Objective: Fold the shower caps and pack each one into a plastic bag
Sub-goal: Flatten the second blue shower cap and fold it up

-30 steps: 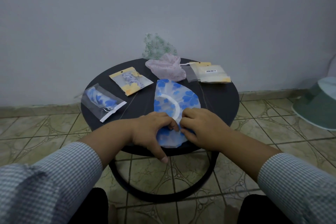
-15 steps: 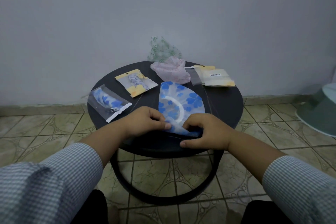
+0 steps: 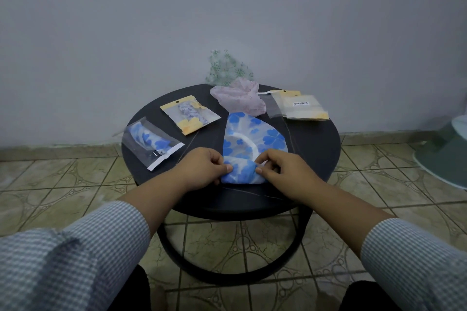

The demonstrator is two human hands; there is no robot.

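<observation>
A white shower cap with blue flowers [image 3: 252, 134] lies on the round black table [image 3: 316, 149], its near edge rolled up into a thick fold. My left hand [image 3: 204, 169] pinches the left end of that fold and my right hand [image 3: 283, 169] pinches the right end. A pink shower cap [image 3: 240, 98] lies crumpled at the back, with a green-patterned cap [image 3: 227, 68] behind it against the wall. A stack of flat plastic bags [image 3: 298, 107] sits at the back right.
Two packed bags lie on the table's left: a clear one with a blue-flowered cap [image 3: 151, 142] and a yellow-edged one [image 3: 190, 115]. A pale green plastic basin [image 3: 444, 151] stands on the tiled floor at the right. The wall is close behind the table.
Both hands have rolled the cap's near edge away from me, so the fold has grown thicker and sits further onto the table. The view has shifted slightly.
</observation>
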